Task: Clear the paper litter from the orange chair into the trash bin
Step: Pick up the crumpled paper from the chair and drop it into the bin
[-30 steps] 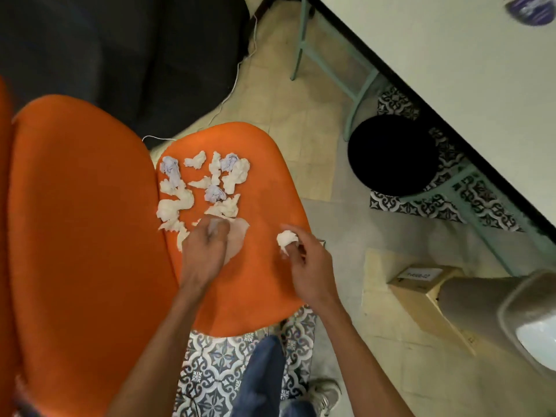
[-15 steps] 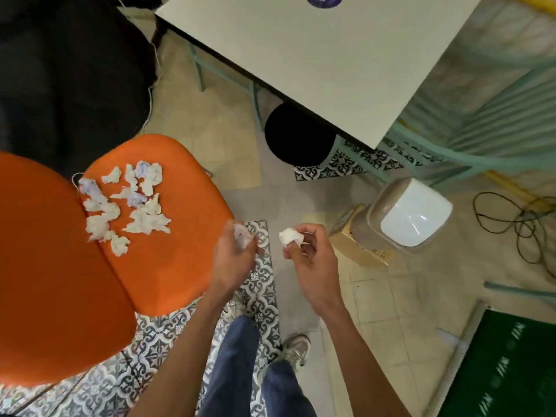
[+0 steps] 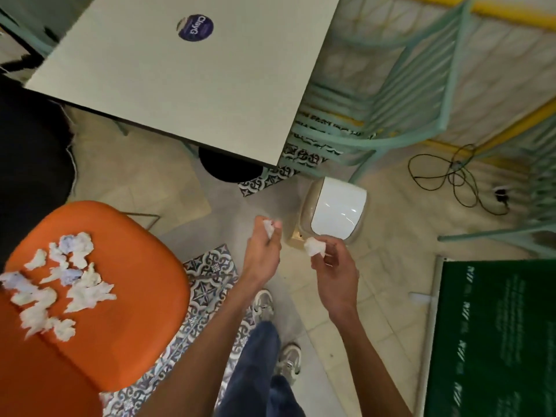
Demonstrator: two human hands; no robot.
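Observation:
The orange chair [image 3: 135,296] fills the lower left; several crumpled white and pale-purple paper scraps [image 3: 81,290] lie on its seat. My left hand [image 3: 263,254] is closed around a white paper wad [image 3: 268,227] over the floor, right of the chair. My right hand [image 3: 334,272] pinches another crumpled paper wad [image 3: 314,247] just in front of the trash bin [image 3: 338,210], a beige bin with a white swing lid standing on the floor. Both hands are near the bin's left and front edge, not over its lid.
A pale table [image 3: 186,82] with a purple sticker [image 3: 195,28] overhangs a black round stool [image 3: 228,168]. Teal metal chairs [image 3: 391,115] stand to the right, with black cables [image 3: 457,179] on the floor. A green board [image 3: 493,341] lies at lower right. My shoes [image 3: 288,359] stand on patterned tiles.
I have turned away from the chair towards the bin. Both hands, each holding a paper wad lifted off the seat, have moved right and closer to the bin.

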